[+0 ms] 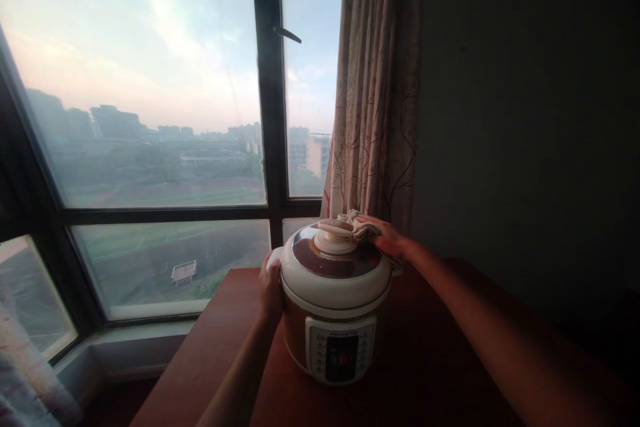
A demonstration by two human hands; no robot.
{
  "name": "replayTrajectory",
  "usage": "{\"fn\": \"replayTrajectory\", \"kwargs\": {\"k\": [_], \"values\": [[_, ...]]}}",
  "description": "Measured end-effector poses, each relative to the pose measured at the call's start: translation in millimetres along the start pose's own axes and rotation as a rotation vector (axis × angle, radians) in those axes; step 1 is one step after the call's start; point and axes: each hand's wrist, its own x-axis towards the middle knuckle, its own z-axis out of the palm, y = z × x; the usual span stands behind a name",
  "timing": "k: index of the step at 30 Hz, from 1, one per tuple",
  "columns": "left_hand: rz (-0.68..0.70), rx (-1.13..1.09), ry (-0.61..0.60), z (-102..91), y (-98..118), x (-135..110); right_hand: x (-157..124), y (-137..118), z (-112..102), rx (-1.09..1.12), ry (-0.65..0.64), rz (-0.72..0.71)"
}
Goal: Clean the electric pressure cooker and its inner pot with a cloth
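An electric pressure cooker (333, 300) with a cream lid and a brown body stands upright on the table, its control panel (341, 352) facing me. My left hand (271, 287) is wrapped round the cream side handle at the cooker's left. On the far right of the lid, my right hand (385, 235) presses a light cloth (364, 227) against the top, close to the lid knob (336, 227). The fingers of that hand are partly hidden by the cloth.
The reddish-brown table (215, 340) carries the cooker near its far end. Behind it are a patterned curtain (367, 93) and a dark-framed window (270, 147) with a handle. A dark wall (510, 113) rises on the right. Another curtain (30, 360) hangs at lower left.
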Motion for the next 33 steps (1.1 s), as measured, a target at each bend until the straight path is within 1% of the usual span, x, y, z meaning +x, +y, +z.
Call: {"fn": "replayTrajectory", "kwargs": {"k": [3, 6, 8, 11, 15, 18, 20, 23, 26, 28, 31, 33], "values": [[0.000, 0.003, 0.008, 0.3, 3, -1, -3, 1, 4, 0.000, 0.022, 0.000], [0.001, -0.003, 0.004, 0.3, 3, -2, -14, 0, 9, -0.077, 0.065, -0.015], [0.002, -0.004, 0.010, 0.1, 3, -2, -25, -5, 13, -0.142, 0.092, -0.015], [-0.003, 0.014, 0.024, 0.2, 2, -1, -47, -21, 20, -0.207, 0.115, -0.026], [-0.007, 0.023, -0.012, 0.3, -1, 0, -82, -53, 33, -0.271, 0.108, -0.098], [-0.009, 0.019, -0.008, -0.1, -3, 1, -106, -72, 44, -0.292, 0.113, -0.171], [-0.011, 0.029, -0.005, -0.8, -3, 1, -119, -78, 48, -0.291, 0.117, -0.213], [0.000, 0.036, -0.016, -2.0, -2, 1, -131, -75, 45, -0.265, 0.106, -0.238], [0.018, 0.030, -0.019, -2.5, -1, 0, -127, -59, 36, -0.216, 0.103, -0.236], [0.021, 0.028, -0.031, -2.2, 0, -1, -114, -45, 28, -0.181, 0.130, -0.199], [0.007, 0.026, -0.045, -1.5, 0, -2, -81, -26, 17, -0.137, 0.160, -0.116], [0.001, 0.026, -0.056, -1.1, 0, -2, -55, -16, 10, -0.057, 0.143, -0.041]]}}
